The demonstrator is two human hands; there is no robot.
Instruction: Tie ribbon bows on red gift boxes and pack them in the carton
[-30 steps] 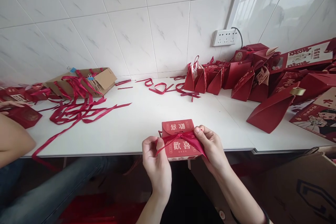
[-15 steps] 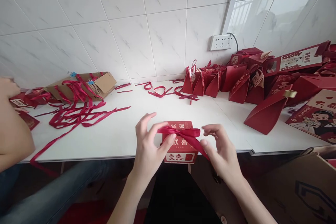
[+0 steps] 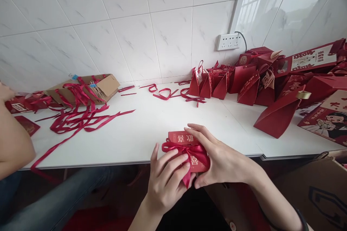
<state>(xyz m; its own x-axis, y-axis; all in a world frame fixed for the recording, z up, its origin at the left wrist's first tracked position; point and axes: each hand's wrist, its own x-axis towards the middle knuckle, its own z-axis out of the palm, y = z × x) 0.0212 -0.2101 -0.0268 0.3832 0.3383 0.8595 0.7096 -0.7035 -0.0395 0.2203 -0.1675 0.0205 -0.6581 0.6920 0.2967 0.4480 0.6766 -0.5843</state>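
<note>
A small red gift box [image 3: 180, 137] with pale lettering sits near the table's front edge, tied with a dark red satin ribbon bow [image 3: 187, 148]. My right hand [image 3: 214, 155] wraps the box's right side, fingers over its top right and thumb low at the front. From the front left, my left hand [image 3: 168, 173] curls its fingers over the box and the lower ribbon, its thumb close to a hanging ribbon tail. Both hands hold the box between them. Its front face is mostly hidden behind my left fingers.
Loose ribbons [image 3: 93, 119] trail from an open cardboard box [image 3: 108, 88] on the white table [image 3: 130, 144]. Another person's arm [image 3: 16, 140] is at far left. Red gift boxes [image 3: 276, 115] crowd the right. A large carton [image 3: 303, 184] stands lower right, below a wall socket strip [image 3: 228, 42].
My hands have gone from the bow's two sides to gripping the box itself. The box has turned and tilted, and its white front label is out of sight.
</note>
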